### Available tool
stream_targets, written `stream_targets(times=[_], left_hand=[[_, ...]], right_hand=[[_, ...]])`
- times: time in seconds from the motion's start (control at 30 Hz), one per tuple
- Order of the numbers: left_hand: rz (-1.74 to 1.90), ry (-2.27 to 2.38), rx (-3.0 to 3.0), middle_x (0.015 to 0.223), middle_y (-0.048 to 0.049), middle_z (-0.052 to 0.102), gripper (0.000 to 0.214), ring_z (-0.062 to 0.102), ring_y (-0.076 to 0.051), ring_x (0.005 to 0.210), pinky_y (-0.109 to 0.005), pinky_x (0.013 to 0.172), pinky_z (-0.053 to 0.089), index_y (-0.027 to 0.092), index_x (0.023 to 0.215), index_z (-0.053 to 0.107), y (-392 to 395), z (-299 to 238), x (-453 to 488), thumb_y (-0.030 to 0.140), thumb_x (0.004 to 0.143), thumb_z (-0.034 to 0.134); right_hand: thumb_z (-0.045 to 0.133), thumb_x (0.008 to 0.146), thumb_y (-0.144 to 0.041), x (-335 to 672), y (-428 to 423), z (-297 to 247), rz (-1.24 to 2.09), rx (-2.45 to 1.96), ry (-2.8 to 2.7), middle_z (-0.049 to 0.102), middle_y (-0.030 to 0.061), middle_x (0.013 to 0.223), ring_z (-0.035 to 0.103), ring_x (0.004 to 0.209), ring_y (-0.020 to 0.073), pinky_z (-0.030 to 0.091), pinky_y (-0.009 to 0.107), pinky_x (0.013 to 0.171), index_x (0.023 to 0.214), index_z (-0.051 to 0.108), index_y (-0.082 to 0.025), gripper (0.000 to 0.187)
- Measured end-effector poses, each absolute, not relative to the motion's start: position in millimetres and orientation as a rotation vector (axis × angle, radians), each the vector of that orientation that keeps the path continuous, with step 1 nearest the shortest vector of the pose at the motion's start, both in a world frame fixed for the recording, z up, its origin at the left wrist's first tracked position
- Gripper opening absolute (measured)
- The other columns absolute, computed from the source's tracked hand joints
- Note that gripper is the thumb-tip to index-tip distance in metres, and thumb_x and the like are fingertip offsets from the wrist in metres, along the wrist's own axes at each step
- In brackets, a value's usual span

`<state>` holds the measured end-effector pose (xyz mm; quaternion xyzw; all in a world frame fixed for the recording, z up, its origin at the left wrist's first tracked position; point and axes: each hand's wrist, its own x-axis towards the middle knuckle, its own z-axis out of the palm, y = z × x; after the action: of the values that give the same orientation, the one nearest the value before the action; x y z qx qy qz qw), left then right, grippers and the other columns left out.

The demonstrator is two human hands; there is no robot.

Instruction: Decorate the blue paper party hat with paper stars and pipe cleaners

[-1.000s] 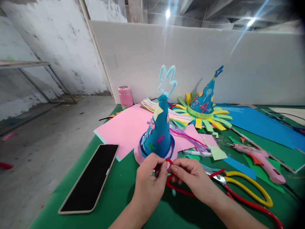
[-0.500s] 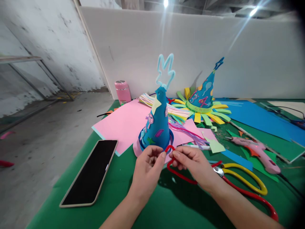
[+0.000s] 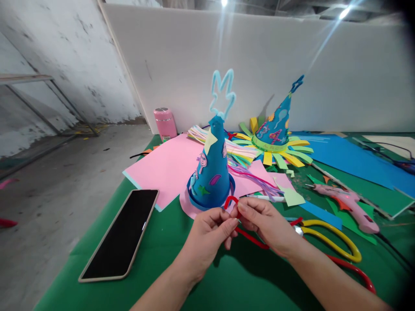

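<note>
Between my two hands is a red pipe cleaner [image 3: 252, 239], bent into a small loop at its upper end. My left hand [image 3: 210, 235] pinches it with thumb and forefinger below the loop. Close beside it, my right hand [image 3: 264, 220] grips the same pipe cleaner on the right, its fingertips nearly touching the left ones. Just behind the hands stands a blue paper cone hat [image 3: 214, 166] with stickers and a pink brim, topped by a light blue pipe-cleaner shape [image 3: 232, 97]. Parts of the pipe cleaner are hidden by my fingers.
A phone [image 3: 121, 233] lies at left. Scissors [image 3: 330, 233] with yellow and red handles and a pink glue gun [image 3: 348, 201] lie at right. Behind are pink paper [image 3: 171, 160], bundled pipe cleaners [image 3: 240, 149], a second cone hat [image 3: 275, 123] and a pink bottle [image 3: 165, 124].
My left hand has shifted down and right along the red pipe cleaner, its fingers now below the loop. The right hand stays close to its place. The view has shifted slightly.
</note>
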<state>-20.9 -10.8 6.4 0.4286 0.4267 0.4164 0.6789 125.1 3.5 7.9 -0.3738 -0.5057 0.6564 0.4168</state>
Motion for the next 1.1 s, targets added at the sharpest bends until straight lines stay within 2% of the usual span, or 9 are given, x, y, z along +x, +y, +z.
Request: stream_targets(times=[0.07,0.2,0.27,0.4,0.6,0.83,0.97,1.1], left_hand=[[0.943,0.931,0.949,0.053,0.0033,0.053,0.019,0.042,-0.004,0.042,-0.018,0.043,0.030,0.013,0.062,0.053,-11,6,-21,0.028,0.068,0.064],[0.945,0.905,0.950,0.053,0.0036,0.053,0.018,0.043,-0.004,0.042,-0.017,0.043,0.031,0.013,0.063,0.054,-12,7,-21,0.027,0.068,0.065],[0.943,0.904,0.958,0.053,0.0035,0.053,0.018,0.043,-0.004,0.042,-0.017,0.042,0.031,0.013,0.063,0.053,-12,7,-22,0.027,0.069,0.064],[0.949,0.885,0.979,0.054,0.0032,0.053,0.018,0.043,-0.004,0.042,-0.017,0.042,0.031,0.013,0.065,0.054,-12,7,-23,0.028,0.070,0.063],[0.925,0.825,1.012,0.055,0.0031,0.052,0.017,0.041,-0.004,0.044,-0.016,0.041,0.031,0.013,0.067,0.055,-13,6,-24,0.028,0.071,0.062],[0.927,0.828,1.002,0.054,0.0033,0.051,0.020,0.042,-0.004,0.044,-0.016,0.041,0.031,0.014,0.063,0.053,-13,8,-24,0.030,0.071,0.063],[0.909,0.891,1.006,0.052,0.0034,0.052,0.022,0.041,-0.003,0.041,-0.015,0.041,0.029,0.014,0.061,0.051,-13,8,-23,0.030,0.070,0.063],[0.906,0.903,0.977,0.052,0.0034,0.053,0.022,0.040,-0.003,0.042,-0.015,0.040,0.028,0.014,0.061,0.052,-13,7,-22,0.031,0.069,0.064]], right_hand=[[0.054,0.080,-0.037,124,3,7,1.665,-0.891,-1.244,0.041,-0.0044,0.054,0.031,0.047,0.0050,0.023,0.019,0.044,0.070,0.060,-0.014,0.026],[0.053,0.081,-0.036,121,1,8,1.671,-0.847,-1.222,0.050,-0.0017,0.063,0.044,0.054,0.0069,0.034,0.020,0.052,0.068,0.058,-0.015,0.025],[0.052,0.081,-0.036,120,0,6,1.656,-0.865,-1.219,0.050,-0.0016,0.063,0.044,0.054,0.0068,0.034,0.019,0.052,0.068,0.057,-0.014,0.026],[0.052,0.082,-0.036,118,-2,2,1.686,-0.853,-1.134,0.039,-0.0049,0.053,0.036,0.048,0.0055,0.032,0.019,0.048,0.068,0.056,-0.015,0.026],[0.051,0.083,-0.031,115,-6,5,1.784,-0.708,-1.048,0.049,-0.0016,0.063,0.045,0.054,0.0074,0.038,0.020,0.053,0.067,0.055,-0.015,0.023],[0.052,0.083,-0.030,125,-5,6,1.473,-0.806,-1.341,0.045,-0.0013,0.065,0.037,0.056,0.0078,0.030,0.021,0.052,0.067,0.061,-0.015,0.024],[0.051,0.083,-0.032,127,-3,1,1.597,-0.842,-1.230,0.040,-0.0039,0.058,0.028,0.052,0.0066,0.023,0.021,0.048,0.075,0.060,-0.016,0.020],[0.052,0.083,-0.031,126,-3,1,1.672,-0.808,-1.162,0.041,-0.0041,0.060,0.026,0.052,0.0061,0.021,0.020,0.048,0.072,0.055,-0.016,0.019]])
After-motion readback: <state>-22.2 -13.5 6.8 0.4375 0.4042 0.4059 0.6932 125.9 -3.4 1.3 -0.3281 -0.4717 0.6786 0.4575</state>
